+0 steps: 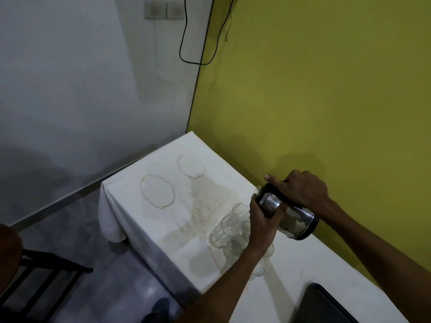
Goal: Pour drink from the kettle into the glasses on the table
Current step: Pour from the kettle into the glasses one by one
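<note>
A steel kettle (294,219) with a black base is tipped far over to the left, its mouth above a cluster of clear glasses (227,231) on the white tablecloth (163,215). My right hand (300,188) grips the kettle from above, at its handle side, with the forefinger stretched along the lid. My left hand (262,223) is wrapped around the kettle's body near the spout, from below. My left forearm hides part of the nearer glasses. I cannot make out any stream of liquid.
The cloth bears brown ring stains (157,191) and a damp patch. A yellow wall (326,89) runs close along the table's right side. A dark flat object (326,304) lies at the near right. A dark wooden chair (42,283) stands on the floor at left. Black cables (186,43) hang above.
</note>
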`<state>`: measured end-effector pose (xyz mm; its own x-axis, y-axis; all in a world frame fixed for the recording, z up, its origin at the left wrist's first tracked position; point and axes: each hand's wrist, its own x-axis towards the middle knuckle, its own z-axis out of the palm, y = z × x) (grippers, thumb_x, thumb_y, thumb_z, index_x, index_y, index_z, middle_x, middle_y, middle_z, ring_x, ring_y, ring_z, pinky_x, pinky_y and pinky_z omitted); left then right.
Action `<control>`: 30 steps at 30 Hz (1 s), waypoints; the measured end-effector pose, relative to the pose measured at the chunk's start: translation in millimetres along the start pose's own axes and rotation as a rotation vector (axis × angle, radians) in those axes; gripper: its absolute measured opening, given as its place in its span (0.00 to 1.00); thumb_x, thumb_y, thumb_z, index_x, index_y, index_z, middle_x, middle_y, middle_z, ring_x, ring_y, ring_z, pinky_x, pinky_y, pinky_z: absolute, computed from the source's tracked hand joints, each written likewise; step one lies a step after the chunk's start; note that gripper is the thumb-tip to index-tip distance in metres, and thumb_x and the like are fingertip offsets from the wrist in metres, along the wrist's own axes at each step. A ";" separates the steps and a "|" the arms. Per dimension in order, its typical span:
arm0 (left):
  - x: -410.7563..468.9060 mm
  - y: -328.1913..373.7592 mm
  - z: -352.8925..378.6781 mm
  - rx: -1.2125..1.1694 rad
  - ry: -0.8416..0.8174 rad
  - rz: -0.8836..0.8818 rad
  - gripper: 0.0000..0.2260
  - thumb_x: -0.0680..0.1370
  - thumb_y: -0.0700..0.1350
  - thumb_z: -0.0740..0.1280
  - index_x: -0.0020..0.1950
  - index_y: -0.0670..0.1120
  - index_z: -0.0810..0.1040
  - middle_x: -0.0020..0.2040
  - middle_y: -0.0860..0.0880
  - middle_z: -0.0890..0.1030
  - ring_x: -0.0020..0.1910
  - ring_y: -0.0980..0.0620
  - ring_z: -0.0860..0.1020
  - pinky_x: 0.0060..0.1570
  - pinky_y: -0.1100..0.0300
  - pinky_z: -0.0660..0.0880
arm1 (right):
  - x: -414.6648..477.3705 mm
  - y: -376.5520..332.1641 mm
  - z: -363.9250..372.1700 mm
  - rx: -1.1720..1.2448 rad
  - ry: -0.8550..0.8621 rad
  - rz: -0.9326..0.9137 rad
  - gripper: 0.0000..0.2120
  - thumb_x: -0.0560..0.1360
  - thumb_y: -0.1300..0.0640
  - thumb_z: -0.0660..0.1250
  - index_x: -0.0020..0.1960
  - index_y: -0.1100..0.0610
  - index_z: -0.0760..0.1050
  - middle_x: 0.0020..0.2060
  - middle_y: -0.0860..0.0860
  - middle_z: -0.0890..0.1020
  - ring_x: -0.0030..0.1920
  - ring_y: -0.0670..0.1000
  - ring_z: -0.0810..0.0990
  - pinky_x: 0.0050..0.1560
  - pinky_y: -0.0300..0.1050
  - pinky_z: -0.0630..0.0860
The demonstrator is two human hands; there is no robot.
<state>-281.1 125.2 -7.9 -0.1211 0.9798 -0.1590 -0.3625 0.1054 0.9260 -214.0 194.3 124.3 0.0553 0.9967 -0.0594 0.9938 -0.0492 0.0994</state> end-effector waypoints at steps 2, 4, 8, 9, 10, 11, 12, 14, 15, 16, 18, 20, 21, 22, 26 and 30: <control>-0.4 1.6 -0.6 -0.003 0.001 0.004 0.27 0.76 0.47 0.76 0.72 0.52 0.68 0.68 0.54 0.77 0.63 0.67 0.77 0.58 0.70 0.75 | 0.1 -1.2 -0.3 -0.011 0.011 -0.009 0.40 0.73 0.20 0.54 0.30 0.58 0.65 0.30 0.55 0.74 0.40 0.62 0.84 0.44 0.52 0.80; -0.1 2.3 -1.5 0.001 0.001 0.017 0.25 0.76 0.47 0.75 0.69 0.56 0.68 0.67 0.56 0.77 0.63 0.69 0.76 0.59 0.71 0.74 | 0.1 -2.0 -0.2 -0.018 0.005 -0.012 0.40 0.73 0.20 0.54 0.29 0.58 0.66 0.30 0.55 0.74 0.39 0.62 0.83 0.42 0.50 0.79; -0.8 4.2 -2.8 0.002 0.003 0.029 0.24 0.76 0.49 0.75 0.67 0.61 0.68 0.67 0.57 0.77 0.64 0.66 0.76 0.62 0.67 0.75 | 0.2 -4.2 -0.5 -0.030 0.015 -0.028 0.40 0.73 0.20 0.54 0.29 0.58 0.65 0.29 0.55 0.73 0.39 0.61 0.82 0.41 0.49 0.76; -0.7 3.7 -3.0 -0.001 0.003 0.030 0.24 0.76 0.49 0.75 0.67 0.60 0.68 0.67 0.56 0.77 0.65 0.64 0.77 0.63 0.64 0.76 | 0.2 -4.6 -0.6 -0.033 0.017 -0.029 0.40 0.73 0.20 0.54 0.29 0.58 0.65 0.29 0.55 0.73 0.38 0.61 0.82 0.41 0.48 0.76; -0.3 3.0 -3.3 -0.001 0.003 0.030 0.24 0.76 0.49 0.75 0.67 0.60 0.68 0.67 0.56 0.77 0.65 0.64 0.77 0.64 0.63 0.76 | 0.4 -4.9 -0.3 -0.037 0.018 -0.029 0.40 0.73 0.20 0.54 0.29 0.58 0.65 0.29 0.55 0.74 0.38 0.61 0.82 0.40 0.48 0.76; -0.7 3.6 -3.5 0.006 0.002 0.032 0.24 0.76 0.48 0.75 0.67 0.59 0.68 0.67 0.57 0.77 0.65 0.64 0.77 0.63 0.64 0.76 | 0.5 -4.6 0.0 -0.043 0.018 -0.028 0.41 0.73 0.20 0.54 0.29 0.58 0.66 0.29 0.55 0.74 0.38 0.60 0.82 0.40 0.48 0.76; -0.4 3.6 -3.6 0.012 0.004 0.037 0.24 0.77 0.48 0.75 0.67 0.59 0.68 0.67 0.57 0.77 0.64 0.65 0.77 0.63 0.65 0.75 | 0.5 -4.4 0.0 -0.049 0.019 -0.025 0.41 0.73 0.19 0.53 0.29 0.58 0.67 0.29 0.55 0.74 0.37 0.60 0.82 0.40 0.48 0.77; 0.5 3.6 -4.0 0.013 0.004 0.034 0.25 0.76 0.49 0.75 0.69 0.57 0.68 0.68 0.56 0.77 0.66 0.63 0.77 0.64 0.63 0.76 | 0.2 -3.5 0.3 -0.051 0.023 -0.021 0.41 0.72 0.19 0.53 0.29 0.58 0.67 0.29 0.55 0.75 0.36 0.60 0.82 0.40 0.48 0.78; 0.4 3.8 -4.3 0.011 -0.003 0.031 0.26 0.76 0.50 0.75 0.70 0.56 0.68 0.68 0.54 0.77 0.66 0.61 0.77 0.65 0.61 0.76 | -0.3 -3.2 0.7 -0.044 0.023 -0.019 0.41 0.72 0.19 0.53 0.29 0.58 0.66 0.28 0.54 0.74 0.37 0.60 0.83 0.40 0.48 0.78; 0.4 3.5 -4.3 0.012 -0.012 0.030 0.27 0.76 0.51 0.75 0.71 0.55 0.68 0.69 0.54 0.77 0.67 0.59 0.77 0.66 0.59 0.76 | -1.3 -2.7 0.7 -0.035 0.024 -0.016 0.41 0.72 0.19 0.53 0.29 0.58 0.65 0.28 0.54 0.74 0.37 0.61 0.83 0.41 0.49 0.79; -0.6 3.6 -5.0 0.021 -0.020 0.018 0.29 0.75 0.52 0.75 0.73 0.52 0.68 0.69 0.53 0.77 0.68 0.59 0.76 0.66 0.58 0.76 | -3.8 -1.9 1.0 -0.017 0.033 -0.014 0.40 0.73 0.20 0.54 0.28 0.57 0.63 0.28 0.54 0.72 0.38 0.62 0.84 0.41 0.49 0.78; -1.3 3.7 -6.1 0.035 -0.026 0.010 0.30 0.75 0.52 0.76 0.74 0.50 0.68 0.69 0.53 0.77 0.67 0.61 0.76 0.65 0.62 0.76 | -6.2 0.0 1.7 -0.005 0.040 -0.008 0.40 0.73 0.20 0.54 0.28 0.58 0.64 0.28 0.54 0.73 0.38 0.62 0.83 0.40 0.49 0.78; -1.7 4.0 -6.8 0.042 -0.030 0.006 0.31 0.75 0.51 0.76 0.74 0.49 0.68 0.69 0.54 0.77 0.66 0.63 0.76 0.63 0.65 0.76 | -7.5 1.0 1.9 -0.001 0.040 -0.001 0.40 0.73 0.20 0.54 0.29 0.58 0.65 0.28 0.54 0.73 0.38 0.61 0.83 0.40 0.49 0.78; -2.0 3.8 -7.3 0.044 -0.035 0.002 0.30 0.75 0.50 0.76 0.74 0.48 0.68 0.69 0.54 0.77 0.65 0.65 0.76 0.61 0.67 0.76 | -8.8 1.9 2.0 0.003 0.041 0.004 0.41 0.73 0.20 0.54 0.29 0.59 0.65 0.28 0.55 0.74 0.37 0.61 0.82 0.39 0.49 0.77; -4.5 4.4 -8.2 0.069 -0.061 -0.018 0.32 0.74 0.54 0.77 0.74 0.51 0.68 0.70 0.53 0.77 0.66 0.61 0.77 0.62 0.65 0.77 | -14.0 7.5 5.7 0.056 0.062 0.015 0.41 0.74 0.21 0.54 0.27 0.59 0.64 0.27 0.55 0.74 0.34 0.60 0.80 0.36 0.47 0.74; -4.5 5.6 -12.4 0.142 -0.095 -0.001 0.37 0.70 0.58 0.78 0.75 0.55 0.67 0.69 0.57 0.77 0.67 0.61 0.76 0.66 0.57 0.77 | -21.5 24.2 17.4 0.176 0.023 0.068 0.41 0.71 0.20 0.52 0.24 0.58 0.64 0.23 0.55 0.73 0.31 0.59 0.79 0.34 0.47 0.72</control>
<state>-294.1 119.2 -6.2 -0.0303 0.9906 -0.1333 -0.2271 0.1231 0.9661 -189.5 170.5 110.6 0.1223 0.9918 -0.0357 0.9895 -0.1247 -0.0734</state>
